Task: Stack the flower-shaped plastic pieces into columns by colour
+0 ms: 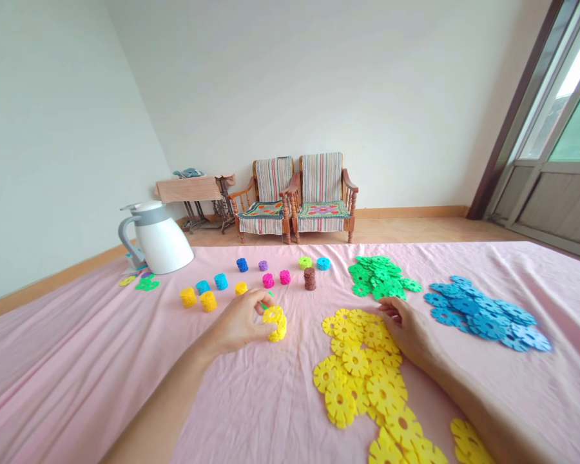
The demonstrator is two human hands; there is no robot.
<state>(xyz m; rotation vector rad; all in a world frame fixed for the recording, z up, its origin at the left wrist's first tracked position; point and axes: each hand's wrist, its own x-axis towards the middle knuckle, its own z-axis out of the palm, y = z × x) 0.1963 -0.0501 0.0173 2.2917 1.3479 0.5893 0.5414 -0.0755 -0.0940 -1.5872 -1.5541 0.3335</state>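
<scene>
My left hand [241, 321] pinches a short stack of yellow notched discs [277, 324] between thumb and fingers, in the middle of the pink cloth. A green piece [267, 300] shows just behind its fingertips. My right hand [406, 327] rests at the upper right edge of a spread pile of yellow discs [355, 361]. Its fingers are bent, and whether they grip a disc is hidden. Green discs [377, 276] lie heaped beyond that hand, and blue discs [483, 312] lie to its right.
Small stacks in several colours, among them a brown stack [310, 279] and an orange-yellow stack [207, 301], stand beyond my left hand. A white jug [164, 241] is at the back left. Two chairs [321, 193] stand past the table.
</scene>
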